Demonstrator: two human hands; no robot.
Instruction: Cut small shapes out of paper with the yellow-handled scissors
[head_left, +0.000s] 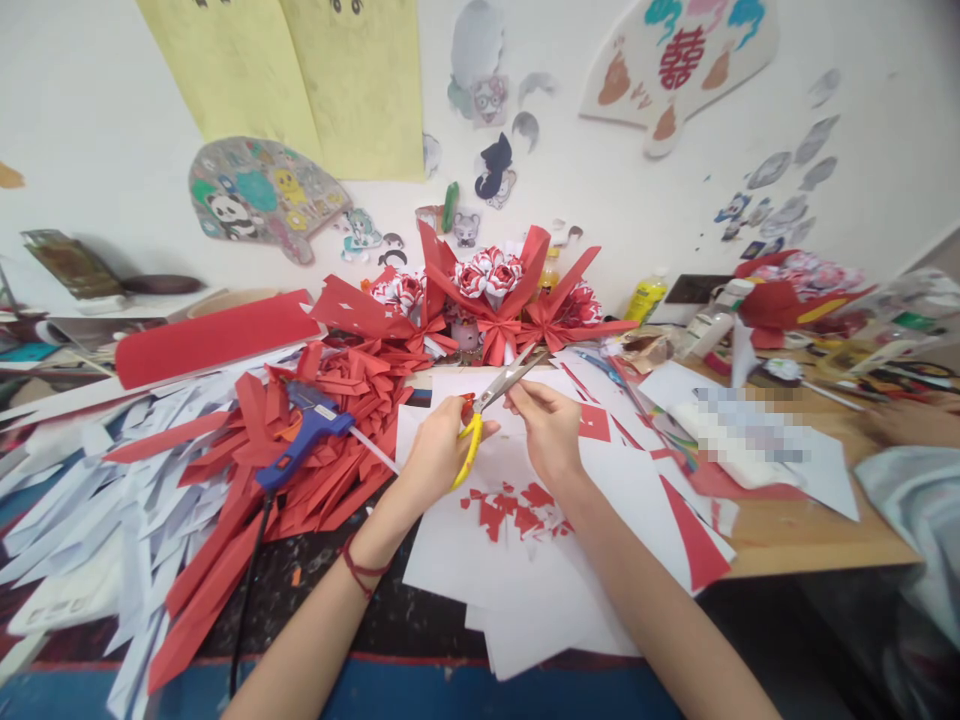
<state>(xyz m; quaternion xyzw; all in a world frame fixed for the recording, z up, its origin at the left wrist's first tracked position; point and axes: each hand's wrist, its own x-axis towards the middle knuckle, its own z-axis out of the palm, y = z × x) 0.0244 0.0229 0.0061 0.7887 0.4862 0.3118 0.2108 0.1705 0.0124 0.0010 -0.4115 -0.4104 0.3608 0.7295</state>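
Head cam: L hand (439, 450) grip holds scissors (500, 386); R hand (551, 425) grip narrow, contents unclear. Scraps (493, 515) on sheets (450, 550), bare bench (832, 545) edge R, yellow btl (646, 298) at back.

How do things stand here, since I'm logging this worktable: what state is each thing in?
Scissors: blades slightly open
Left hand: closed on the scissors' handles
Right hand: fingers bent beside the blades; grip unclear
Red scraps: cut, loose
White sheets: flat, overlapping
Red strips: folded, heaped
Glue gun: lying on strips, white stick protruding
Red roll: rolled up
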